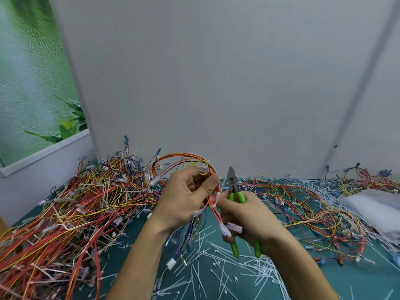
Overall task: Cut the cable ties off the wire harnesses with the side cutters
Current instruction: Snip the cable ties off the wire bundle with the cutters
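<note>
1. The bench (350, 278) is covered with a dark green cutting mat. It runs back to a plain grey wall (216, 83).
2. On the left side wall hangs a poster (32, 83) of water and green leaves in a white frame.
3. A deep heap of wire harnesses (75, 213), red, yellow, white and blue, fills the left of the bench up to the corner and the left edge.
4. A thinner spread of loose harnesses (313, 208) lies at right and reaches the back wall.
5. White cut cable ties (216, 267) are strewn over the near middle and the right front of the mat. Bare green shows only between them, near the forearms.
6. A white, bag-like bundle (376, 211) lies at the right edge, on top of ties and wires. What it holds cannot be told.
7. The left hand (186, 198) is raised above the mat at centre. Its thumb and fingers pinch the held harness (184, 156), whose red and yellow wires arch up in a loop behind the hand and hang down below it with white connectors.
8. The right hand (249, 217) is just beside the left. Its fingers are curled round the green handles of the side cutters (234, 185), and its fingertips touch the red wires of the same harness.
9. The cutters stand nose up, just right of the loop, with the blades close together.
</note>
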Demonstrator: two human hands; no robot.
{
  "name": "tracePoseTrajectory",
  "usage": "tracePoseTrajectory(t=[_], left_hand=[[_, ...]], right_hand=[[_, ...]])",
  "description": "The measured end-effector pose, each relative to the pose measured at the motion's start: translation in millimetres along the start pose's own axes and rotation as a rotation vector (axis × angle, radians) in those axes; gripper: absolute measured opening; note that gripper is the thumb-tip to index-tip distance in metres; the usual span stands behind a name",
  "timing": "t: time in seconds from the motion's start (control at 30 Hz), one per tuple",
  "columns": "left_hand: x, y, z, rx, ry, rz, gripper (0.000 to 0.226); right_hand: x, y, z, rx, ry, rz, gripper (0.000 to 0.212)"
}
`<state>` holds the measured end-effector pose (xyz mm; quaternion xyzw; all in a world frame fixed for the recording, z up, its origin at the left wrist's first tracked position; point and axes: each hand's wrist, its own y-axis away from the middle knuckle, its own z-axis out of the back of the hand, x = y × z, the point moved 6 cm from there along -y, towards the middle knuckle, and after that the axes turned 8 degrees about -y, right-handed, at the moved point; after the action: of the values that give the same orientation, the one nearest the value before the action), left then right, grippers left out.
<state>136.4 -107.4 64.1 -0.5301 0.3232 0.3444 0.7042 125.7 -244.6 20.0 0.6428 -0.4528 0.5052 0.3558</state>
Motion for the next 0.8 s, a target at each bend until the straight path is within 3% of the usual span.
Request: tracePoseTrajectory(t=[0.13,0.3,0.47,0.6,0.7,0.8], left_hand=[[10.1,-2.0,5.0,-0.122,0.221,0.185,0.029],[28.4,-2.8,11.3,-0.216,0.419,0.472,0.017],[35.6,2.0,-5.8,-0.065,0.287,0.607,0.018],[37.7,4.1,-16.1,-0.035,0.221,0.598,0.026],[35.7,3.5,-11.9,-0.052,0.174,0.527,0.039],[30.9,-0.4,3.5,-0.216,-0.053,0.361,0.035]], right_hand=[[2.9,-6.3,14.2,-0.124,-0.203,0.034,0.008],[19.1,0.7,20.5,-0.22,0.252,0.258,0.03],[25.9,6.7,4.1,-0.163,0.273,0.425,0.023],[30.7,10.4,0.1,-0.124,0.326,0.472,0.006],[33.6,12.3,4.4,-0.179,0.258,0.473,0.018],[33.6,10.9,17.0,-0.29,0.216,0.443,0.035]])
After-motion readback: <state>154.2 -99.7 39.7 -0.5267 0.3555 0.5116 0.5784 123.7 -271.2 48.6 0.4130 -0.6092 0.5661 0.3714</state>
